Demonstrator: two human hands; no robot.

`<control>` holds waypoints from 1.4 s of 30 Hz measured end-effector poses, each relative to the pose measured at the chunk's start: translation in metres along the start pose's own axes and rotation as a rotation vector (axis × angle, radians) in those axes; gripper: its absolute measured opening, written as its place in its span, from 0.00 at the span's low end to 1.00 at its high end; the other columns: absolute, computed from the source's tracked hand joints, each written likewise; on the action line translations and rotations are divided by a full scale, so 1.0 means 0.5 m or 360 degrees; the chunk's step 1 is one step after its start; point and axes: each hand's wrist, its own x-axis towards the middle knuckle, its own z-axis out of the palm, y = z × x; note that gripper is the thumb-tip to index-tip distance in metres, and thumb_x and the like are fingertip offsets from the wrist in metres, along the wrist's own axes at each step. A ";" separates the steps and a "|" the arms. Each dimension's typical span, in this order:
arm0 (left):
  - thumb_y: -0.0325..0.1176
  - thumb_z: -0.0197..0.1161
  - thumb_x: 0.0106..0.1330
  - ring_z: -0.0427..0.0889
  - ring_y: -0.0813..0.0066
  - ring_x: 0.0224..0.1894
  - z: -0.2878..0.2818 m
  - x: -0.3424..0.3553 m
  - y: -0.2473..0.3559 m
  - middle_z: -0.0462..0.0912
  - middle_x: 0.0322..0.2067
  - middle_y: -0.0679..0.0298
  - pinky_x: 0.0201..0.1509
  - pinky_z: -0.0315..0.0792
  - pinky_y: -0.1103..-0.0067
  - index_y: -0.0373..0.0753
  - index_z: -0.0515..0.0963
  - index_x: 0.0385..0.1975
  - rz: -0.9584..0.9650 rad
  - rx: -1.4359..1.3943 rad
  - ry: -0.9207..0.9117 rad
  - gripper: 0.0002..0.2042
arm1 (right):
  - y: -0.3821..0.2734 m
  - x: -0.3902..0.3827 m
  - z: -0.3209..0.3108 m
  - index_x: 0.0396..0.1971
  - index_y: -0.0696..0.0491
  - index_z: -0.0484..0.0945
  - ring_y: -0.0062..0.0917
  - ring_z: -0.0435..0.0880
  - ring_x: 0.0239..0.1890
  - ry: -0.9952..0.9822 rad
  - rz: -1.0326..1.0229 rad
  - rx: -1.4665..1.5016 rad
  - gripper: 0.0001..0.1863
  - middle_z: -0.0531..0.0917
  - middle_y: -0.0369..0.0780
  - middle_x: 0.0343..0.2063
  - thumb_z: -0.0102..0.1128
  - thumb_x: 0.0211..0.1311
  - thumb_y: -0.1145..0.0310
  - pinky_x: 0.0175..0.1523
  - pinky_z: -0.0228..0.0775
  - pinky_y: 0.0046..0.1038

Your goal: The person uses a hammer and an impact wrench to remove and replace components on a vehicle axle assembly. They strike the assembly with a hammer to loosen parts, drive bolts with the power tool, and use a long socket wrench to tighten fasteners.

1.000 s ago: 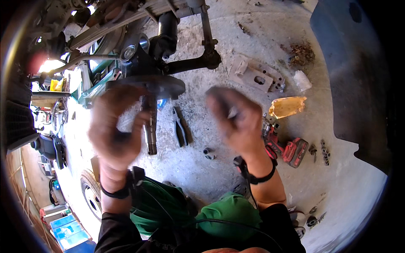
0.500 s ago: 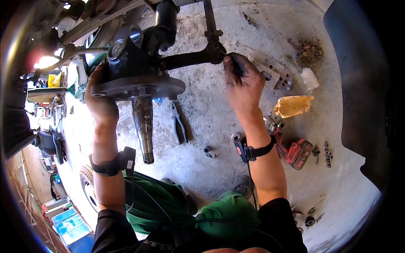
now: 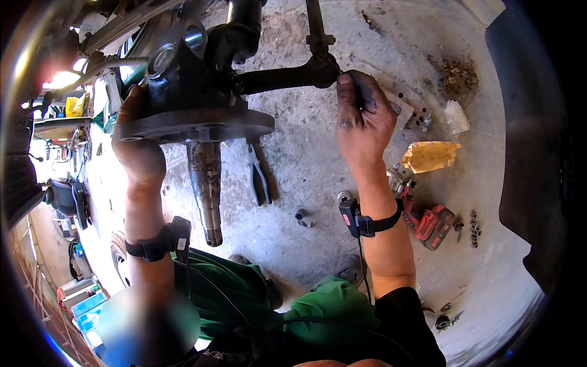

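My left hand (image 3: 137, 147) is closed around the left side of a black steering knuckle (image 3: 174, 82), behind its round flange (image 3: 195, 124); some of its fingers are hidden. A long greasy spindle (image 3: 205, 192) points down from the flange. My right hand (image 3: 364, 116) is pinched at the ball-joint end (image 3: 324, 70) of the black steering arm (image 3: 272, 81); whatever lies between those fingertips is too small to make out. Dark grime covers the fingers.
On the concrete floor lie pliers (image 3: 260, 177), a red cordless impact wrench (image 3: 431, 226), yellowish paper (image 3: 428, 156), a flat plate (image 3: 406, 110), small fittings (image 3: 474, 229) and sockets. A dark body panel (image 3: 526, 134) lines the right side; underbody parts hang at upper left.
My left hand has gone from a blur by the spindle to gripping the knuckle's side. My right hand has risen to the steering arm's end. The knuckle now sits slightly left and larger in view.
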 end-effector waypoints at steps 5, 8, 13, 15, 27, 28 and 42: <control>0.36 0.44 0.70 0.77 0.69 0.47 -0.037 0.020 -0.004 0.77 0.45 0.57 0.54 0.68 0.74 0.32 0.71 0.50 -0.0127 0.0002 -0.0089 0.17 | -0.010 0.000 -0.004 0.28 0.59 0.76 0.34 0.74 0.19 0.0021 0.0048 -0.0026 0.07 0.76 0.44 0.19 0.57 0.60 0.71 0.27 0.67 0.27; 0.42 0.47 0.69 0.79 0.75 0.40 -0.017 0.010 -0.005 0.80 0.38 0.63 0.47 0.71 0.76 0.35 0.75 0.45 -0.0073 0.0068 -0.0053 0.17 | -0.015 0.012 -0.017 0.25 0.58 0.74 0.37 0.74 0.21 -0.0127 0.0006 -0.0225 0.07 0.76 0.44 0.19 0.57 0.59 0.70 0.28 0.67 0.31; 0.42 0.45 0.69 0.79 0.73 0.40 -0.016 0.005 -0.009 0.80 0.38 0.61 0.47 0.72 0.76 0.34 0.75 0.44 0.0102 0.0223 0.0000 0.18 | -0.021 0.044 -0.034 0.23 0.55 0.71 0.40 0.74 0.27 -0.0409 -0.0361 -0.0535 0.05 0.75 0.44 0.20 0.57 0.53 0.72 0.34 0.66 0.38; 0.41 0.43 0.68 0.80 0.71 0.41 -0.017 0.004 -0.007 0.80 0.39 0.59 0.48 0.72 0.76 0.33 0.74 0.44 0.0220 0.0426 -0.0107 0.18 | -0.028 0.067 -0.046 0.23 0.55 0.71 0.40 0.74 0.27 -0.0498 -0.0470 -0.0604 0.05 0.74 0.44 0.20 0.57 0.53 0.72 0.35 0.66 0.38; 0.30 0.45 0.68 0.77 0.63 0.51 -0.021 -0.003 0.000 0.76 0.49 0.50 0.58 0.69 0.71 0.25 0.70 0.52 0.0345 0.0469 -0.0181 0.18 | -0.019 0.070 -0.045 0.27 0.59 0.73 0.39 0.76 0.33 -0.0764 -0.0008 -0.0291 0.03 0.78 0.46 0.27 0.56 0.52 0.77 0.38 0.68 0.36; 0.30 0.45 0.68 0.77 0.63 0.51 -0.026 -0.001 -0.001 0.76 0.49 0.50 0.58 0.69 0.71 0.25 0.70 0.52 0.0343 0.0469 -0.0182 0.18 | -0.013 0.069 -0.043 0.27 0.59 0.73 0.39 0.76 0.32 -0.0601 -0.0403 -0.0400 0.03 0.78 0.46 0.27 0.56 0.52 0.77 0.37 0.68 0.36; 0.35 0.45 0.67 0.79 0.64 0.46 -0.025 -0.005 0.000 0.77 0.45 0.51 0.53 0.72 0.70 0.23 0.67 0.53 0.0327 0.0368 -0.0181 0.21 | 0.015 0.064 -0.040 0.25 0.57 0.74 0.17 0.65 0.19 -0.0733 0.1228 0.1472 0.07 0.72 0.33 0.18 0.60 0.57 0.71 0.26 0.57 0.21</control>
